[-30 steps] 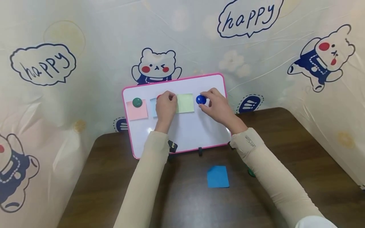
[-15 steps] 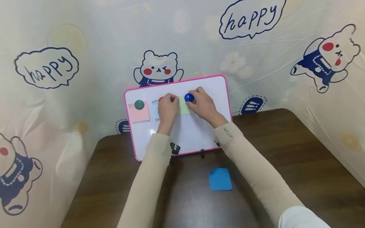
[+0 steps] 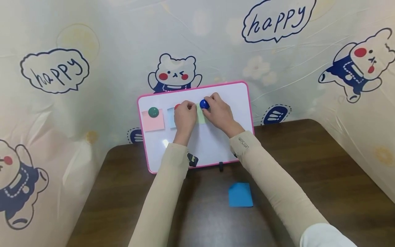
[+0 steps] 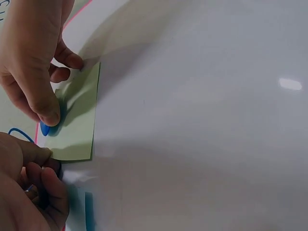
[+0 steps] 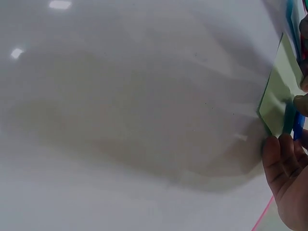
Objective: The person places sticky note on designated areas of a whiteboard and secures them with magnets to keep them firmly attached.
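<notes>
A pink-framed whiteboard (image 3: 228, 99) stands propped on a dark table. My right hand (image 3: 213, 108) pinches a blue round magnet (image 3: 204, 104) against the top of a yellow-green sticky note (image 3: 200, 118). In the left wrist view the blue magnet (image 4: 45, 128) sits on the note (image 4: 79, 120) under the right hand's fingertips (image 4: 48, 115). My left hand (image 3: 186, 113) has curled fingers holding the note's left edge to the board. In the right wrist view the note (image 5: 279, 96) and magnet (image 5: 298, 126) lie at the right edge.
A pink note (image 3: 153, 122) under a green magnet (image 3: 153, 112) and a light blue note (image 3: 170, 118) under a red magnet (image 3: 177, 106) hang further left on the board. A blue sticky note (image 3: 240, 195) lies on the table (image 3: 308, 164). A printed cloth backdrop surrounds it.
My right hand carried the blue magnet leftward from the bare board onto the top of the yellow-green note. The left hand stayed at the note's left edge.
</notes>
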A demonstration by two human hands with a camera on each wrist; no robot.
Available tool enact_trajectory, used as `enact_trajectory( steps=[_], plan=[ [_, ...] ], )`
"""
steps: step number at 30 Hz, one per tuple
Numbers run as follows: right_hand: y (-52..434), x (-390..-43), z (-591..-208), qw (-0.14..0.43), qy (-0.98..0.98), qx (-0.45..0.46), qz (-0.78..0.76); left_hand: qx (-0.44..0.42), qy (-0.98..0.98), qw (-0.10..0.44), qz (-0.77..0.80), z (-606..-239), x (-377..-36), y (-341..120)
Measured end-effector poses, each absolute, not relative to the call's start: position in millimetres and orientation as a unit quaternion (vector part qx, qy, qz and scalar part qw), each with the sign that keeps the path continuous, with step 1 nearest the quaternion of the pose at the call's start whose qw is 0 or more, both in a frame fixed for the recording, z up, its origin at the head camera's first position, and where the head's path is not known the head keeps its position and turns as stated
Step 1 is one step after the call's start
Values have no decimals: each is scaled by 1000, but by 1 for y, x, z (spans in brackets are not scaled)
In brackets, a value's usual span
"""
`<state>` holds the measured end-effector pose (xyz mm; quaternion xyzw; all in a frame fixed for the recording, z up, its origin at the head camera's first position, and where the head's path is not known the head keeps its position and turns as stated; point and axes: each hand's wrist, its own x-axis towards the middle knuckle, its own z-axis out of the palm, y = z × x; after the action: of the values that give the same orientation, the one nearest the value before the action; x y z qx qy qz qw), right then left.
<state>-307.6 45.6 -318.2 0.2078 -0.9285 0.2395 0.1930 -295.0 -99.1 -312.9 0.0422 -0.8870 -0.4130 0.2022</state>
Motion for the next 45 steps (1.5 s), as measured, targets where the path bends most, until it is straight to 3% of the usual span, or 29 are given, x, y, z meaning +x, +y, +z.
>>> enact_trajectory(
  steps=[26,39,45],
  plan=[
    [45,-312,-323,203,-933,187,231,44,-896,188,-401,-311,-296,-97],
    [94,-293,-326,161,-922,93,340,-20,-878,209,-430,-334,-266,-107],
    [118,-272,-332,138,-915,108,363,-52,-876,185,-443,-350,-247,-116]
  ],
)
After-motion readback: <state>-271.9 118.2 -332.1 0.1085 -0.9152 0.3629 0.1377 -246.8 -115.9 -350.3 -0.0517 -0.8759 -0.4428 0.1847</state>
